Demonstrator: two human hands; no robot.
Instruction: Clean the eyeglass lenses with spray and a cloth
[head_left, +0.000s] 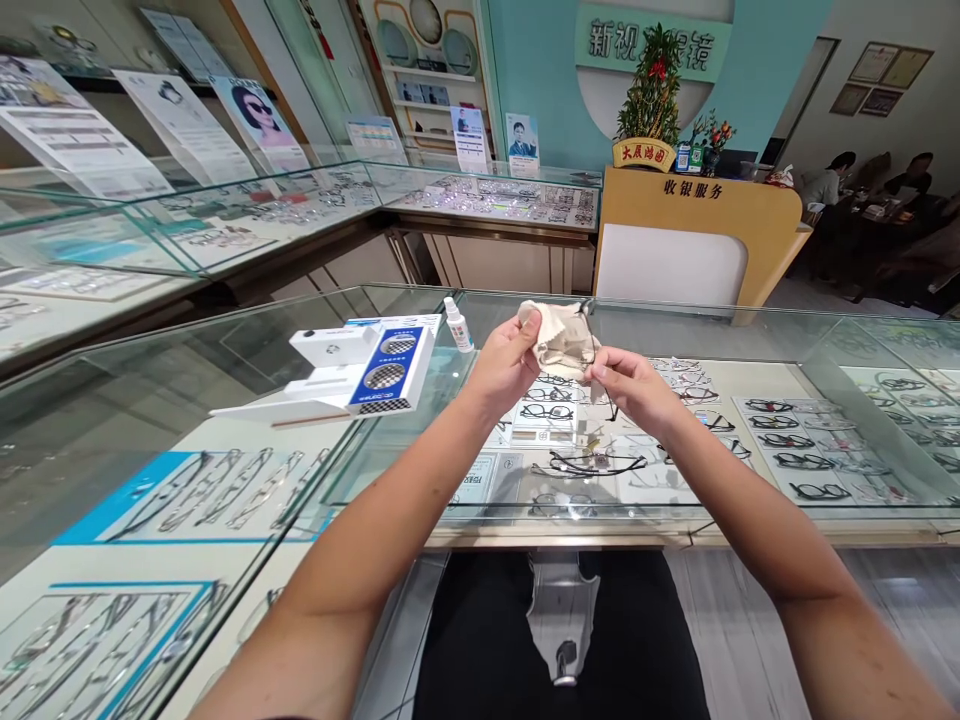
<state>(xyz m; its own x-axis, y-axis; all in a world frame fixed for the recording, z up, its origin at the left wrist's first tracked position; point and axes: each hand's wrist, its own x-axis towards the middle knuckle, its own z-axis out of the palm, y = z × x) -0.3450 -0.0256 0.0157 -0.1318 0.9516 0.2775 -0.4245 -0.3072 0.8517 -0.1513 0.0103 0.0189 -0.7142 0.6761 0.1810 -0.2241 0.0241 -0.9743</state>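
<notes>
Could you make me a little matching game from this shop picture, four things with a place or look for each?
1. cloth
2. small bottle
3. tall leafy plant
4. flat box

A. standing on the yellow counter
B. blue and white, with checkered patches
C. beige, gripped by the person's left hand
D. white, upright on the glass showcase

Right pairs: 1-C, 2-D, 3-A, 4-B
</notes>
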